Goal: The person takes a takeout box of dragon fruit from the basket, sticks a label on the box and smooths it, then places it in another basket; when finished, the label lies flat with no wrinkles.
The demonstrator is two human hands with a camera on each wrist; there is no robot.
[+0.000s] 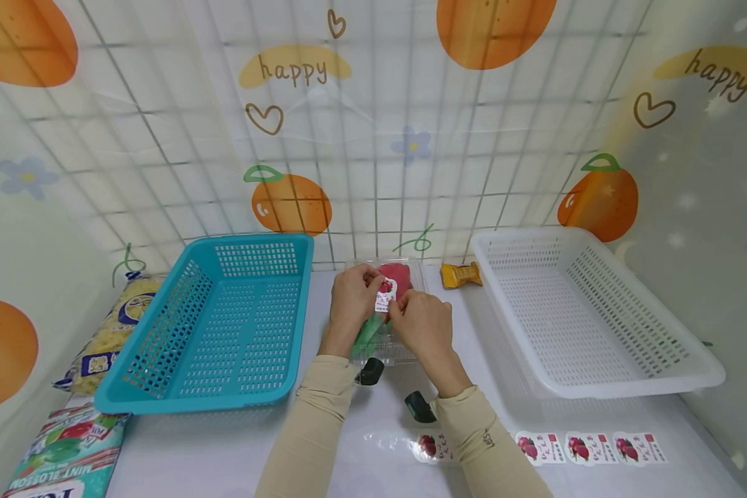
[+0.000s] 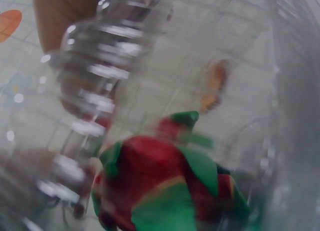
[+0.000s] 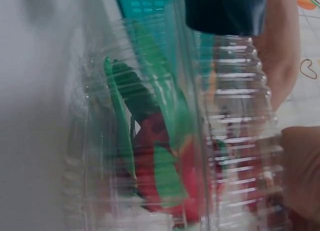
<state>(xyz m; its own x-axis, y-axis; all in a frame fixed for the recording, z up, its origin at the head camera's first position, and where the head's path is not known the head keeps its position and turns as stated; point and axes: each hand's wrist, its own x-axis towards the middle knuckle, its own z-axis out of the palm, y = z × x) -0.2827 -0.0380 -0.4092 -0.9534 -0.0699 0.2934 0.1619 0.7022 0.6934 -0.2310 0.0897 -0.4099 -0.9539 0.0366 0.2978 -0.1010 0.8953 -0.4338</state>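
Observation:
A clear plastic clamshell box (image 1: pixel 403 355) stands at the middle of the table with a red dragon fruit (image 1: pixel 401 272) with green scales inside. Over its lid is a white label (image 1: pixel 386 296) with a dragon fruit printed on it. My left hand (image 1: pixel 351 296) pinches the label's upper left edge. Its lower right edge is between the thumb and finger of my right hand (image 1: pixel 426 319). Both wrist views look through the ridged clear plastic; the fruit (image 2: pixel 150 166) is blurred in the left one, and green leaf-like scales (image 3: pixel 167 101) show in the right one.
A teal basket (image 1: pixel 205 407) stands left, a white basket (image 1: pixel 554 391) right. An orange-yellow wrapped piece (image 1: pixel 460 275) lies behind. More labels (image 1: pixel 588 448) lie at front right, one (image 1: pixel 432 446) by the right sleeve. Two packets (image 1: pixel 108 332) line the left edge.

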